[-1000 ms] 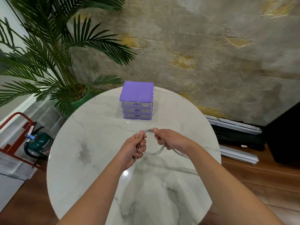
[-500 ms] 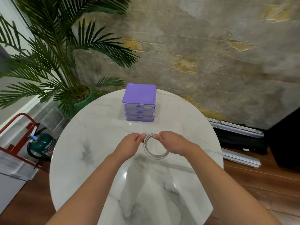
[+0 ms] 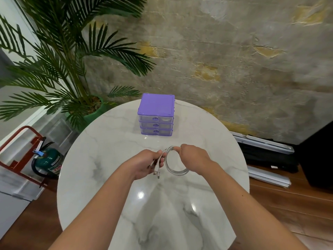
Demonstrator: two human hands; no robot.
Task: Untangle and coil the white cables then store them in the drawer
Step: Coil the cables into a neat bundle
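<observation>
Both hands hold a coiled white cable [image 3: 175,166] above a round marble table [image 3: 100,159].

Left hand [image 3: 146,164] curls its fingers around the cable's two loose ends, whose plugs hang just below the fist; right hand [image 3: 193,157] pinches the top of the coil, which hangs as a neat loop of several turns between the two hands, over the middle of the table. Toward the table's far edge stands a small purple drawer unit [image 3: 156,115] with three clear drawers, all pushed in; something pale shows through the front of the top drawer. A potted palm [image 3: 59,69] in a green pot fills the space beyond the table on the left, against a rough plastered wall [image 3: 234,51]. Lower left, a green fire extinguisher [image 3: 48,160] sits on the floor beside a red metal frame [image 3: 19,139].
</observation>
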